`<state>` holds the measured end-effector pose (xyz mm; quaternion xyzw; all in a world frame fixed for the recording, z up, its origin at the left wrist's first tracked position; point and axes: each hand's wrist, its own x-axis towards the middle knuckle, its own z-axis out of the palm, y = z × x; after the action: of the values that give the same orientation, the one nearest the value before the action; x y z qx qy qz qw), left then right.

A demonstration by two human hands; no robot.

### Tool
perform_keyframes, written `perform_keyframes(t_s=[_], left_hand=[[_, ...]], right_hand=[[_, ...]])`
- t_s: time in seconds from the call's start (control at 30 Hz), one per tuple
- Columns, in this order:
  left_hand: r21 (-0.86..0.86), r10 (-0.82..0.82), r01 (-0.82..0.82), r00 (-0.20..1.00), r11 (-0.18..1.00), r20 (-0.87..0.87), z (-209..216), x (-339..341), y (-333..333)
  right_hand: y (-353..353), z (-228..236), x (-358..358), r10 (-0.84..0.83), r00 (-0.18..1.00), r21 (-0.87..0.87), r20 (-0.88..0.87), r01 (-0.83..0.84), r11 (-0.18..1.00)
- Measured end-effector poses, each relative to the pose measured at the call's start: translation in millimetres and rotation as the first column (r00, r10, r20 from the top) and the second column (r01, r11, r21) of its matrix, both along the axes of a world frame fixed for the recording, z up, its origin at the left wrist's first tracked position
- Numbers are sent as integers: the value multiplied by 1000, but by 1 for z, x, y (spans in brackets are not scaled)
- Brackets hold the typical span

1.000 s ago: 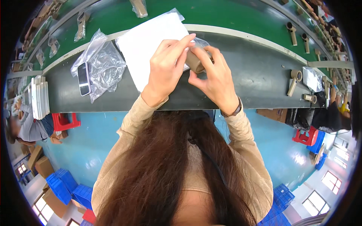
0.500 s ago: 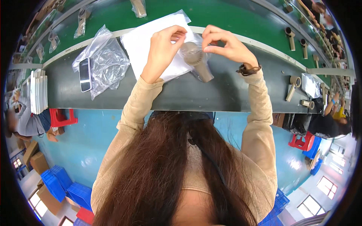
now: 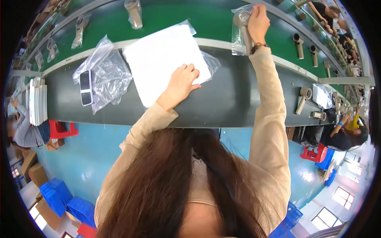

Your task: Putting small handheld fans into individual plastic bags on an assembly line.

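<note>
My right hand (image 3: 258, 25) is closed at the top of a clear plastic bag with a beige hair-dryer body (image 3: 243, 27) in it, held over the green belt at the far right. Its fingers partly hide the round head. My left hand (image 3: 182, 82) lies on a white stack of flat sheets or bags (image 3: 156, 53), thumb apart and fingers slightly bent, gripping nothing. Under the stack's right edge a bit of clear plastic film (image 3: 211, 65) sticks out.
Crumpled clear bags (image 3: 113, 77) and a phone (image 3: 85, 88) lie left of the stack. More bagged bodies, one (image 3: 134, 14) ahead, sit on the green belt (image 3: 182, 10). Unbagged bodies (image 3: 303, 101) lie at right. White folded sheets (image 3: 36, 101) stand at far left. Other people work at both sides.
My right hand has carried the bagged hair-dryer body from the table up and right over the green belt. My left hand has left the bag and come down onto the white stack.
</note>
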<state>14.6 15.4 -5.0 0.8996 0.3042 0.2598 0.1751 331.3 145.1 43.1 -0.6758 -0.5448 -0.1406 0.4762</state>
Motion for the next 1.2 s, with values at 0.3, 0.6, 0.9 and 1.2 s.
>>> perform_keyframes(t_s=[0.3, 0.6, 0.9, 1.2], left_hand=[[-207, 55, -72, 995, 976, -88, 10, -2, -3], [-408, 343, -319, 939, 855, -16, 39, -2, -12], [-679, 335, -173, 935, 714, 114, 23, -7, -2], [-822, 299, 106, 899, 559, 319, 14, -14, 13]], right_hand=[[103, -76, 59, -142, 990, -125, -13, 139, 982], [74, -70, 176, -159, 843, -147, 514, 269, 952], [25, -75, 315, -351, 567, -471, 746, 821, 323], [22, -57, 358, -234, 633, -519, 738, 754, 404]])
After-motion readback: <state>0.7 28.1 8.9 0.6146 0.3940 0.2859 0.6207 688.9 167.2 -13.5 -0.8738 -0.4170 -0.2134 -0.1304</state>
